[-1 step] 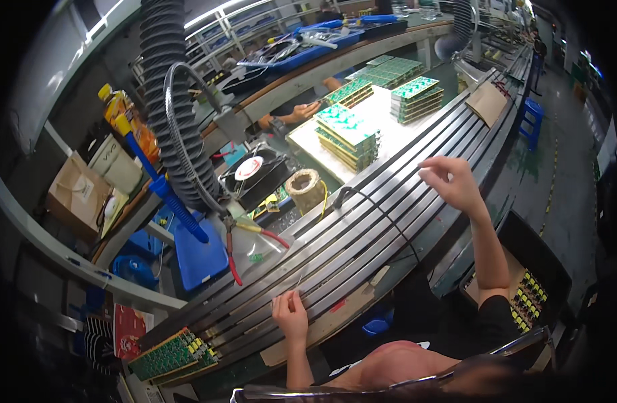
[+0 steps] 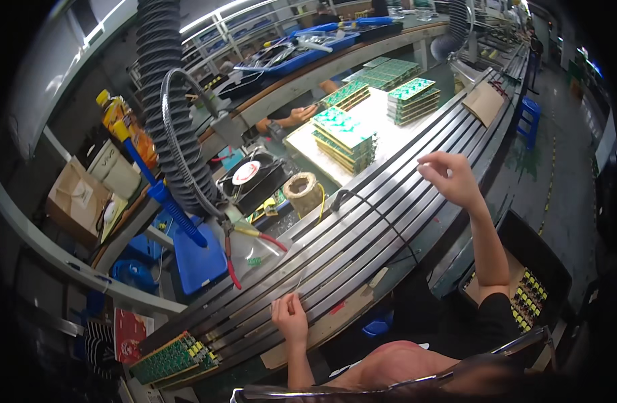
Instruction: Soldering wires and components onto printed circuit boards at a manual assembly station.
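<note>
Metal rails point(image 2: 362, 233) | left hand point(image 2: 292, 317): fingertips pinched, contents unclear | right hand point(image 2: 454, 180): curled, fingertips parted

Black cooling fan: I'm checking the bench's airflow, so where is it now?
In the head view, the black cooling fan sits left of centre, between the ribbed black hose and the hollow tan cylinder, beyond the left hand.

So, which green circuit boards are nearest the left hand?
The green circuit boards with yellow parts, at the picture's lower left; the green stacks on the white surface lie farther away.
</note>
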The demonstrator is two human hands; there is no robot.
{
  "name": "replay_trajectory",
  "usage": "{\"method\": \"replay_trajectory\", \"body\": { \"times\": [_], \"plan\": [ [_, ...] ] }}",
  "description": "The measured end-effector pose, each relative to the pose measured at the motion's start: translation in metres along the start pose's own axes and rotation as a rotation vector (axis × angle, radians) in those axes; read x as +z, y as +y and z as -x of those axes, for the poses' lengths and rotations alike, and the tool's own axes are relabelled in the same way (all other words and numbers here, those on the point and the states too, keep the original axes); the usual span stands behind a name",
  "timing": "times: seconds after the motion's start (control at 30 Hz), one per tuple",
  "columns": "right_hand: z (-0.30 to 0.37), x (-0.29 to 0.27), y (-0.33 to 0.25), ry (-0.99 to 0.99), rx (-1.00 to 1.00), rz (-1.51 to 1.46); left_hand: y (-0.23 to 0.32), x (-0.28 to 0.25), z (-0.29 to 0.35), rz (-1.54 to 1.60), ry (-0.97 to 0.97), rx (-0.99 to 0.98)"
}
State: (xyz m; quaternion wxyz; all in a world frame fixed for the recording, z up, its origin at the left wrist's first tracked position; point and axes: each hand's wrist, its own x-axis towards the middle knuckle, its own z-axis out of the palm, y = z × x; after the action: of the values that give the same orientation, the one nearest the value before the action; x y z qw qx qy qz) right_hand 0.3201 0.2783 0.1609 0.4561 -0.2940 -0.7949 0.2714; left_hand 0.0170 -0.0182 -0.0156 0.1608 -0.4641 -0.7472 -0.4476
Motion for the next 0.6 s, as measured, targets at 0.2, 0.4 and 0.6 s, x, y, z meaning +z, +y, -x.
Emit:
{"method": "replay_trajectory", "body": {
  "times": [0.2,0.4,0.6],
  "plan": [
    [-0.023,-0.022,0.01,0.097,-0.023,-0.005,0.004,0.004,0.006,-0.047,0.011,-0.002],
    [0.053,-0.005,0.038,0.016,0.051,-0.13,0.002,0.007,0.006,-0.052,0.079,0.009],
    [0.173,0.032,0.094,0.125,0.366,-0.088,0.004,0.009,0.007,-0.054,0.076,0.064]
  ]
}}
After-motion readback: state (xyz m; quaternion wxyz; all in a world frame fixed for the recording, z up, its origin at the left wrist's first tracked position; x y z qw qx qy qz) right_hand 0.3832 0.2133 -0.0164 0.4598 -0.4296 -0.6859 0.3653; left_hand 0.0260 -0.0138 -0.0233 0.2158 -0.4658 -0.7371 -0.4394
